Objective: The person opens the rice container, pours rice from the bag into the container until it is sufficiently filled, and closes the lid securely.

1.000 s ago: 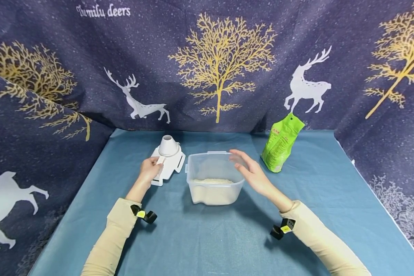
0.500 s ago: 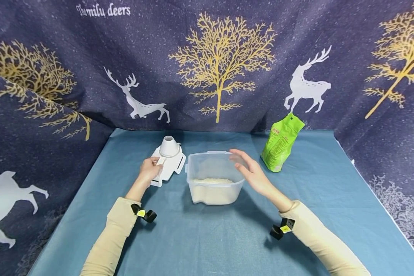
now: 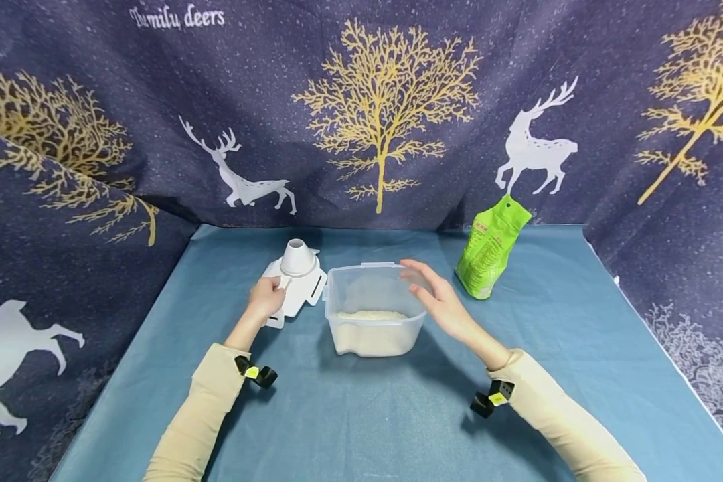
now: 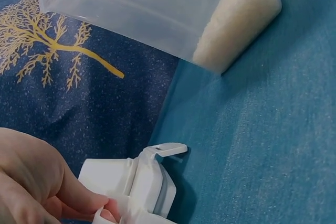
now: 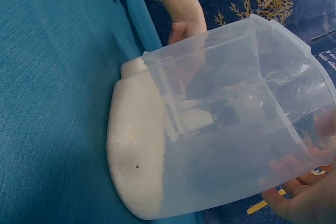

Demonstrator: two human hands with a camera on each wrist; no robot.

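My left hand pinches the near-left part of a white plastic lid with a cone-shaped spout and slotted side flaps. Close up in the left wrist view, thumb and finger meet on the white lid. Just right of it stands a clear plastic container, upright, with pale rice-like grains in the bottom. My right hand holds the container at its right back corner, thumb at the rim; some fingers show faintly through the wall of the container in the right wrist view.
A green bag with printed text stands at the back right of the blue cloth-covered table. Behind the table hangs a dark blue cloth with deer and trees. Each wrist carries a small black camera.
My left hand has shifted slightly right with the lid, whose flap is now closer to the container. The right hand and the container hold their place.
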